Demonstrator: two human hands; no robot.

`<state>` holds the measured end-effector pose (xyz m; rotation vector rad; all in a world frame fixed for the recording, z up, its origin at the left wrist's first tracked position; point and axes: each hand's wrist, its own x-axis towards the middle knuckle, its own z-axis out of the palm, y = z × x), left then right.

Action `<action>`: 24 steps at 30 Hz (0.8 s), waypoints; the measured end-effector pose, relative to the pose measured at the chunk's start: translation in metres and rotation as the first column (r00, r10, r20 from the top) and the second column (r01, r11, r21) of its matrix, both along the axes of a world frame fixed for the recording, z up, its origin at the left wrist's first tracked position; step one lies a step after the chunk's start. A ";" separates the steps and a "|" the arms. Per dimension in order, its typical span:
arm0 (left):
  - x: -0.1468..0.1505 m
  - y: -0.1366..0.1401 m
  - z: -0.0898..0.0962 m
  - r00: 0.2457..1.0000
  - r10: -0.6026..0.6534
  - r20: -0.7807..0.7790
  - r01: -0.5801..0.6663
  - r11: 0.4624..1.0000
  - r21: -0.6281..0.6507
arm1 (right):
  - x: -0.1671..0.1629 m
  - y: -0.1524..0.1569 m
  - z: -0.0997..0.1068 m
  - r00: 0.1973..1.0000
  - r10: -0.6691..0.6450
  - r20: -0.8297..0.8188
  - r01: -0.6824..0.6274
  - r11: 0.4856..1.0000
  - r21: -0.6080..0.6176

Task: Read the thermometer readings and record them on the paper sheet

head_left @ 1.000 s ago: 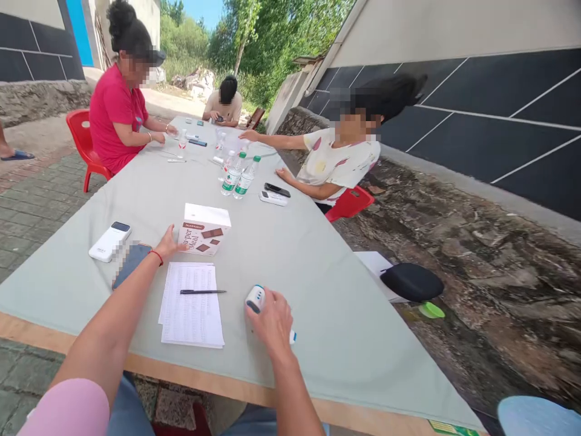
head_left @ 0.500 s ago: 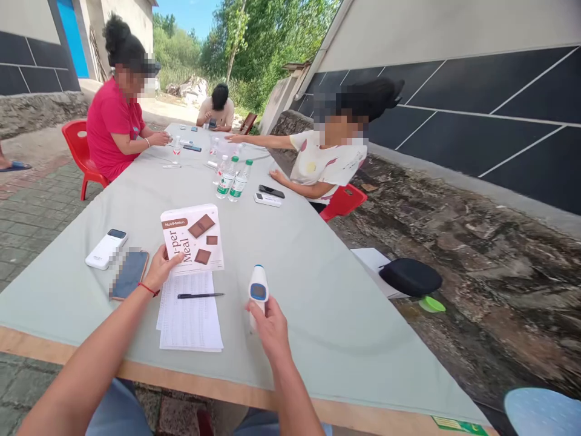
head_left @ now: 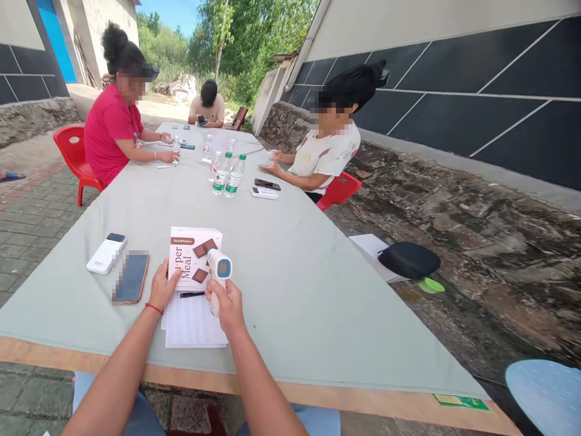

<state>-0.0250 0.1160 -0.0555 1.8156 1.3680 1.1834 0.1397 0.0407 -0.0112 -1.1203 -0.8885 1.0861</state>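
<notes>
My left hand (head_left: 164, 283) grips the left edge of a white box (head_left: 185, 233) printed with brown chocolate squares, its thumb on the front face. My right hand (head_left: 228, 303) is closed around the handle of a white infrared thermometer (head_left: 221, 266) with a blue-rimmed display. The thermometer's front end overlaps the right side of the box in view; whether they touch I cannot tell. Under and below the box lie printed paper sheets (head_left: 193, 327). A black pen (head_left: 191, 295) rests on them, its right end hidden behind my right hand.
Left of the box lie a phone (head_left: 131, 278) and a white power bank (head_left: 107, 254). Farther up the table (head_left: 290, 290) stand several plastic bottles (head_left: 234, 177), near another phone (head_left: 267, 184) and power bank (head_left: 264, 193). Three people sit around the table. A black case (head_left: 409, 260) is off its right side.
My right hand has brought the thermometer left and up to the box. The box has shifted slightly right and down, more upright. The person on the right has drawn back an outstretched arm.
</notes>
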 end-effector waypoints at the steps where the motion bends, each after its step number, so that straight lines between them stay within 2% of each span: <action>1: 0.000 0.000 -0.001 1.000 0.001 -0.002 -0.001 1.000 0.000 | 0.000 0.002 -0.001 1.000 -0.005 0.031 0.005 1.000 0.000; 6: 0.000 0.001 -0.003 1.000 0.006 -0.004 -0.006 1.000 0.005 | 0.001 0.011 0.000 0.988 -0.019 0.155 0.020 1.000 -0.009; 10: 0.001 0.000 -0.002 1.000 0.017 0.000 -0.017 1.000 -0.006 | 0.001 0.016 0.001 0.979 -0.033 0.201 0.053 0.994 -0.095; 17: 0.002 -0.002 0.005 1.000 0.012 0.014 -0.011 1.000 -0.005 | 0.000 0.018 0.002 0.978 -0.032 0.204 0.058 0.991 -0.122; 24: 0.001 -0.002 0.003 1.000 0.017 0.016 -0.017 1.000 -0.020 | -0.001 0.016 0.007 0.969 -0.040 0.245 0.074 0.989 -0.131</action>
